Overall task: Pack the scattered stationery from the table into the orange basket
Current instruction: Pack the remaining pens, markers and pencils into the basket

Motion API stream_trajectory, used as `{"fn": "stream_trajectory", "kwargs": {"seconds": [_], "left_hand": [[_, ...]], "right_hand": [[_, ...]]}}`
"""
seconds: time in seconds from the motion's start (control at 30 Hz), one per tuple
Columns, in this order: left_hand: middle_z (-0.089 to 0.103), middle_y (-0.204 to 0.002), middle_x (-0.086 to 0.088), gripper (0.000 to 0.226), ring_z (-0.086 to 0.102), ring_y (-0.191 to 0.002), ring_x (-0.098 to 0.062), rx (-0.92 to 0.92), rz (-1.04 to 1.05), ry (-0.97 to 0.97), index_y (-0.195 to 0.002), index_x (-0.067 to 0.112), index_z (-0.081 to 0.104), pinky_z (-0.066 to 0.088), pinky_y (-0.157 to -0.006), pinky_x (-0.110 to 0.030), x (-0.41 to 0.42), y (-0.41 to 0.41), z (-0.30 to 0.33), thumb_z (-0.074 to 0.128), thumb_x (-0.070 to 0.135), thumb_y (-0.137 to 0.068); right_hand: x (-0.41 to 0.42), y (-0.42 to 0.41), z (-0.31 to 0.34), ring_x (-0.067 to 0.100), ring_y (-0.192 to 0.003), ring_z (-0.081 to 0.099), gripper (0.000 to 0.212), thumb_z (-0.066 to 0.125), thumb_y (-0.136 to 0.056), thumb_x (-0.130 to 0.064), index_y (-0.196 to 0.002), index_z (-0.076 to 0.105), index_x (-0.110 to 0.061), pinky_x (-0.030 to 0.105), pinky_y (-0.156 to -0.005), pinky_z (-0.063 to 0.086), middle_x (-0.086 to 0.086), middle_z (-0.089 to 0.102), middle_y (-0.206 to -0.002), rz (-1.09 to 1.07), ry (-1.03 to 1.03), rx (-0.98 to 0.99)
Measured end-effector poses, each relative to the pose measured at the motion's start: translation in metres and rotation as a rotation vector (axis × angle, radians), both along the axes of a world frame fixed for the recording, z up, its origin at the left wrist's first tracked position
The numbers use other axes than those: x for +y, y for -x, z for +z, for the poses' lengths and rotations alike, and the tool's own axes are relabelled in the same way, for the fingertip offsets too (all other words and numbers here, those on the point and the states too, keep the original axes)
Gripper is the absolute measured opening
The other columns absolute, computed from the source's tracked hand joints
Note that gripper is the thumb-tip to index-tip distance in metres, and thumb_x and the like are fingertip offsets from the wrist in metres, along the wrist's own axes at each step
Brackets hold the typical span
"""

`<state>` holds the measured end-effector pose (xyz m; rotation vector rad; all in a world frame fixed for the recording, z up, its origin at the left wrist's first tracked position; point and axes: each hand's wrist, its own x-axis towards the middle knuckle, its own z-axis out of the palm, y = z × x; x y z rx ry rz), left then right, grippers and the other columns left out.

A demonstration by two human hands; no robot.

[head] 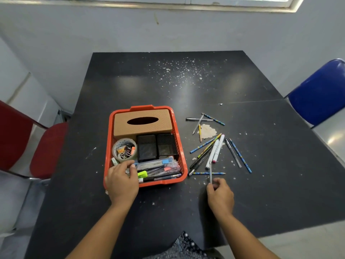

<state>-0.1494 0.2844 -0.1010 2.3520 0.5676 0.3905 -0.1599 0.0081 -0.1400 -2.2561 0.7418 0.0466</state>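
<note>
The orange basket [183,166] stands on the black table left of centre. Inside it are a tan tissue box [142,123], two black mesh holders [147,147], a tape roll [124,149] with clips, and several pens along the near side. My left hand [122,181] rests over the basket's near left corner, fingers apart, touching the contents. My right hand [220,196] pinches a thin grey pen [210,171] by its near end. Beyond it lie several scattered pencils, pens and two white markers [216,151].
The black table [168,86] has chipped paint flecks. A red chair [28,144] stands to the left and a blue chair [321,94] at the right. A further small cluster of pens [203,120] lies farther back, right of the basket.
</note>
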Motion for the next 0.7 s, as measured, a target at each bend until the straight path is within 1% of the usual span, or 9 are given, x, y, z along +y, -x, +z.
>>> {"fn": "stream_trajectory", "kwargs": {"seconds": [0.1, 0.2, 0.27, 0.3, 0.37, 0.43, 0.53, 0.63, 0.7], "left_hand": [[0.069, -0.099, 0.008, 0.017, 0.056, -0.104, -0.019, -0.066, -0.036, 0.054, -0.104, 0.02, 0.071, 0.039, -0.088, -0.037, 0.002, 0.004, 0.003, 0.063, 0.016, -0.09], [0.068, -0.102, 0.009, 0.021, 0.058, -0.101, -0.013, -0.141, -0.17, -0.02, -0.108, 0.02, 0.07, 0.044, -0.087, -0.037, 0.003, 0.007, 0.005, 0.06, 0.022, -0.09], [0.067, -0.106, 0.011, 0.028, 0.056, -0.102, -0.007, -0.17, -0.29, -0.053, -0.112, 0.022, 0.07, 0.04, -0.089, -0.032, 0.0, 0.008, 0.007, 0.057, 0.029, -0.089], [0.066, -0.106, 0.011, 0.029, 0.054, -0.103, -0.006, -0.192, -0.347, -0.064, -0.114, 0.022, 0.069, 0.039, -0.09, -0.03, -0.003, 0.008, 0.008, 0.056, 0.031, -0.089], [0.065, -0.106, 0.009, 0.029, 0.054, -0.104, -0.01, -0.237, -0.438, -0.126, -0.116, 0.022, 0.069, 0.04, -0.089, -0.033, -0.009, 0.006, 0.011, 0.061, 0.029, -0.089], [0.063, -0.108, 0.006, 0.03, 0.054, -0.104, -0.014, -0.239, -0.496, -0.233, -0.117, 0.022, 0.07, 0.04, -0.088, -0.034, -0.013, 0.002, 0.014, 0.07, 0.024, -0.087], [0.064, -0.106, 0.005, 0.028, 0.054, -0.103, -0.018, -0.178, -0.525, -0.345, -0.107, 0.026, 0.074, 0.037, -0.087, -0.034, -0.016, -0.005, 0.015, 0.078, 0.024, -0.079], [0.066, -0.089, 0.014, 0.016, 0.055, -0.091, -0.015, -0.147, -0.57, -0.373, -0.094, 0.031, 0.076, 0.037, -0.08, -0.035, -0.016, -0.007, 0.012, 0.079, 0.029, -0.079], [0.066, -0.083, 0.018, 0.01, 0.055, -0.085, -0.012, -0.115, -0.608, -0.371, -0.092, 0.034, 0.076, 0.033, -0.078, -0.032, -0.015, -0.008, 0.009, 0.073, 0.037, -0.083]], "right_hand": [[0.015, -0.003, 0.011, 0.019, -0.085, 0.061, 0.012, 0.061, -0.088, -0.016, -0.096, 0.066, -0.022, 0.028, -0.071, 0.04, -0.004, 0.065, -0.088, 0.009, -0.101, -0.166], [0.034, -0.012, 0.025, 0.01, -0.083, 0.059, 0.017, 0.062, -0.09, -0.013, -0.105, 0.07, -0.018, 0.028, -0.075, 0.046, -0.006, 0.062, -0.092, 0.169, -0.078, -0.333], [0.045, -0.018, 0.032, 0.007, -0.083, 0.056, 0.017, 0.063, -0.092, -0.015, -0.107, 0.07, -0.019, 0.025, -0.075, 0.047, -0.009, 0.06, -0.093, 0.361, 0.006, -0.441], [0.05, -0.021, 0.034, 0.008, -0.083, 0.055, 0.016, 0.064, -0.092, -0.017, -0.106, 0.071, -0.019, 0.026, -0.073, 0.046, -0.009, 0.06, -0.092, 0.467, 0.086, -0.48], [0.058, -0.026, 0.035, 0.013, -0.082, 0.052, 0.016, 0.068, -0.089, -0.018, -0.104, 0.071, -0.02, 0.03, -0.068, 0.042, -0.007, 0.061, -0.092, 0.65, 0.296, -0.543], [0.065, -0.028, 0.037, 0.015, -0.082, 0.051, 0.018, 0.072, -0.086, -0.018, -0.103, 0.072, -0.022, 0.03, -0.066, 0.037, -0.006, 0.062, -0.092, 0.753, 0.416, -0.564], [0.067, -0.031, 0.036, 0.014, -0.083, 0.051, 0.022, 0.072, -0.085, -0.02, -0.105, 0.07, -0.027, 0.029, -0.067, 0.037, -0.009, 0.062, -0.092, 0.85, 0.426, -0.55], [0.065, -0.034, 0.033, 0.015, -0.085, 0.052, 0.022, 0.069, -0.087, -0.022, -0.108, 0.069, -0.027, 0.028, -0.068, 0.034, -0.009, 0.062, -0.093, 0.927, 0.419, -0.53], [0.063, -0.035, 0.033, 0.015, -0.086, 0.052, 0.02, 0.067, -0.088, -0.024, -0.108, 0.069, -0.027, 0.027, -0.069, 0.032, -0.008, 0.062, -0.093, 0.955, 0.415, -0.526]]}}
